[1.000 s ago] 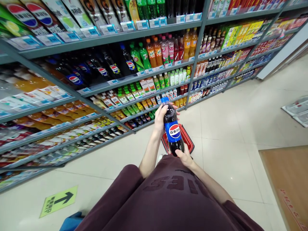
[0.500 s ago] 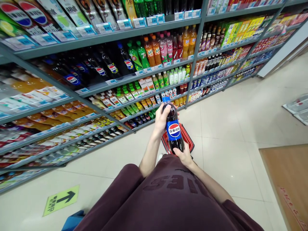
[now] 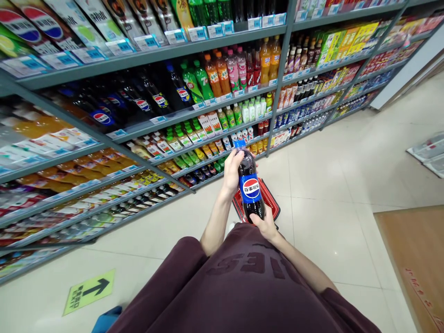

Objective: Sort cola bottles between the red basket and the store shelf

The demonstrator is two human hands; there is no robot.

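A large cola bottle [image 3: 251, 187], dark with a blue cap and a blue Pepsi label, is held in front of my body with its label facing up at me. My left hand [image 3: 232, 169] is wrapped around the neck end, thumb on top and fingers partly hidden behind the bottle. At the base, my right hand [image 3: 264, 222] grips with the thumb over the near side; its other fingers are hidden underneath. Below the bottle, a red shopping basket [image 3: 270, 196] is on the floor, partly covered by the bottle and my hands.
A long drinks shelf [image 3: 163, 122] runs along the left and ahead, packed with bottles and cartons. A brown cardboard box [image 3: 412, 259] sits at the right. A yellow-green arrow sign [image 3: 89, 292] lies on the floor at lower left, near a blue object [image 3: 107, 319].
Both hands keep the same hold on the cola bottle. The view has shifted very slightly, moving the shelves a little to the left.
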